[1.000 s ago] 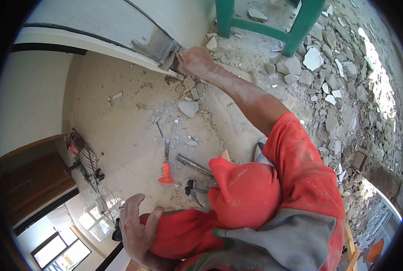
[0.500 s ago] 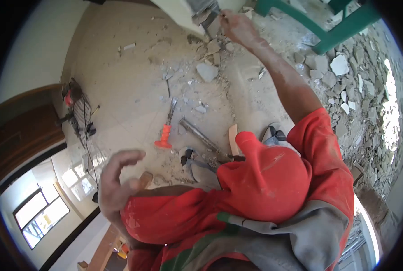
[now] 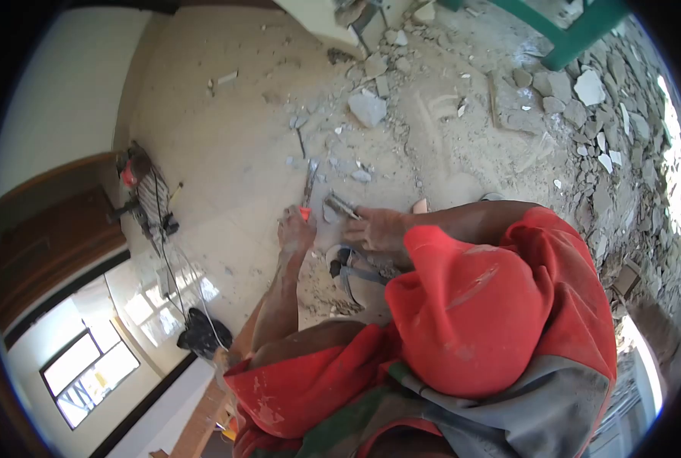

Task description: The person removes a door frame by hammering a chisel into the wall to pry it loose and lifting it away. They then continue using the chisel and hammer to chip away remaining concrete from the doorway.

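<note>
My left hand (image 3: 297, 230) is closed around the orange handle (image 3: 305, 213) of a chisel, whose metal blade (image 3: 310, 182) points away over the dusty floor. Close by on the right, my right hand (image 3: 376, 229) has its fingers wrapped round a grey metal bar (image 3: 343, 204). The bar's near part is hidden by the hand and arm. A loose grey chunk (image 3: 367, 109) lies beyond both hands.
Broken tile and rubble (image 3: 603, 156) cover the right side. A green plastic chair (image 3: 569, 47) stands at the upper right. On the left are a red and black tool (image 3: 136, 172) with cables, a dark wooden piece (image 3: 50, 240) and a black bag (image 3: 205, 333).
My left hand has come down and taken hold of the chisel handle. My right hand has come back from the upper wall edge to the metal bar and closed on it.
</note>
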Tool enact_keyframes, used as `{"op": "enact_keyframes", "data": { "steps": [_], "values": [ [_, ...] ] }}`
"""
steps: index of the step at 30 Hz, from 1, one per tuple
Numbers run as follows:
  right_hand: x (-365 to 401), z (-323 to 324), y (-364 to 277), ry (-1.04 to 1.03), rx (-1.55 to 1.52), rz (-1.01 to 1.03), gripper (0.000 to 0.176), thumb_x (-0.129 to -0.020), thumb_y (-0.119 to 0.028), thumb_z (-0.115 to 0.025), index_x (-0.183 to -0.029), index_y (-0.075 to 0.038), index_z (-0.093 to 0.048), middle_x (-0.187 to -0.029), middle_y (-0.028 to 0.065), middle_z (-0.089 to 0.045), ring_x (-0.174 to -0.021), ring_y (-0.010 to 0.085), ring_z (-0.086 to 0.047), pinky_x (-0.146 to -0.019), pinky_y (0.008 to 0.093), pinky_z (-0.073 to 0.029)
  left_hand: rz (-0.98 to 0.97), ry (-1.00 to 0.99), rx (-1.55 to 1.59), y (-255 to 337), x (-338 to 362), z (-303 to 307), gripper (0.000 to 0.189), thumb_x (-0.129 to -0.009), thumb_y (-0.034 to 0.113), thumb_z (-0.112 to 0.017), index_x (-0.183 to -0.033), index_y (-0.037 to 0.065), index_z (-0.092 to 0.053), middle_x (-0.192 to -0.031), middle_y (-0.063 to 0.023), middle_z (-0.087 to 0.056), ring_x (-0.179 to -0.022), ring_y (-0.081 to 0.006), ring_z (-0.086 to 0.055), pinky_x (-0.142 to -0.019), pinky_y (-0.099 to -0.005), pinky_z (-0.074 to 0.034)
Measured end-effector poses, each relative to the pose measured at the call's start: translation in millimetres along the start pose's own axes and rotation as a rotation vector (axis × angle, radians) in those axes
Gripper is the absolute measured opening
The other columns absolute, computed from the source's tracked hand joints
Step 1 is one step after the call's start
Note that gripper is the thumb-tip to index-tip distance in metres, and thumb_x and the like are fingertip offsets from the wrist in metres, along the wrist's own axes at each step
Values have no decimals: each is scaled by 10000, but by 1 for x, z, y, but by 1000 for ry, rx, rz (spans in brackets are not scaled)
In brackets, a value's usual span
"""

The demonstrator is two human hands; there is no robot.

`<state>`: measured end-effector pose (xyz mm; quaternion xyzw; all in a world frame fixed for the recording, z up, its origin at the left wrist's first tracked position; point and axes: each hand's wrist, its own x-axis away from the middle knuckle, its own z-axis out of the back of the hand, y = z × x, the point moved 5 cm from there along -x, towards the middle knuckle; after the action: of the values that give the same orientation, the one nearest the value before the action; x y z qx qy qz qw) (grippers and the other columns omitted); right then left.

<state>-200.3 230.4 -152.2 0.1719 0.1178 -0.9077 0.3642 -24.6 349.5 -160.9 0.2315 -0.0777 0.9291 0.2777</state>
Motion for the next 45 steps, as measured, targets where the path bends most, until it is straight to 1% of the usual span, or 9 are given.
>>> {"op": "enact_keyframes", "data": {
  "steps": [3,9,15,21,25,26,29,34,45],
  "values": [
    [3,-15,5,-211,77,75,202,-784,-245,-593,-953,-135,-590,-1003,33,-574,-971,224,-545,-800,370,-469,-66,-28,149,3,2,17,378,-801,337,-622,-957,-8,-603,-981,-253,-635,-962,-417,-602,-854,-480,-466],
    [61,53,46,-458,-88,-184,217,-818,-250,-600,-934,-68,-620,-886,88,-663,-839,243,-646,-735,441,-513,23,-336,569,61,29,107,254,-827,163,-635,-978,-18,-540,-821,-149,-628,-703,-199,-637,-601,-340,-528],
    [185,167,59,-137,-462,-1177,223,-823,-179,-590,-906,14,-514,-751,204,-611,-754,355,-646,-641,464,-504,39,-577,915,186,21,173,244,-849,103,-605,-1013,13,-448,-829,-123,-599,-666,-188,-616,-580,-350,-559],
    [263,193,12,623,-631,-1726,291,-845,-120,-546,-1074,44,-472,-752,265,-568,-784,452,-592,-690,487,-463,55,-601,1067,327,-33,160,302,-848,178,-618,-1059,36,-456,-856,-128,-581,-676,-211,-596,-594,-428,-564],
    [278,216,13,993,-479,-1606,307,-877,-135,-541,-1135,11,-464,-726,148,-563,-658,280,-574,-640,388,-466,140,-490,1477,402,-40,142,232,-845,170,-589,-982,28,-469,-832,-124,-546,-715,-231,-556,-637,-425,-542],
    [280,201,16,1258,-753,-1623,297,-897,-172,-561,-1129,-10,-472,-715,65,-548,-623,144,-536,-575,302,-448,132,-490,1607,415,-47,137,217,-843,161,-583,-971,31,-465,-827,-120,-536,-719,-233,-548,-652,-432,-538],
    [276,190,28,1288,-1317,-1642,263,-912,-199,-572,-1096,-31,-488,-689,24,-526,-558,83,-504,-500,246,-413,128,-510,1927,426,-56,127,186,-834,146,-565,-945,39,-461,-824,-111,-530,-712,-243,-540,-693,-451,-526],
    [261,144,10,1543,-1246,-1855,206,-910,-225,-590,-969,-50,-499,-643,11,-505,-450,79,-449,-397,230,-349,96,-577,2173,439,-74,140,160,-830,177,-512,-906,47,-458,-846,-115,-557,-745,-255,-562,-734,-474,-513],
    [252,132,4,1432,-1139,-1894,236,-916,-234,-590,-999,-31,-502,-635,11,-501,-469,81,-464,-414,242,-375,-82,-369,2364,442,-68,160,145,-771,201,-467,-754,61,-436,-794,-113,-547,-736,-248,-554,-712,-426,-499]
  ]
}}
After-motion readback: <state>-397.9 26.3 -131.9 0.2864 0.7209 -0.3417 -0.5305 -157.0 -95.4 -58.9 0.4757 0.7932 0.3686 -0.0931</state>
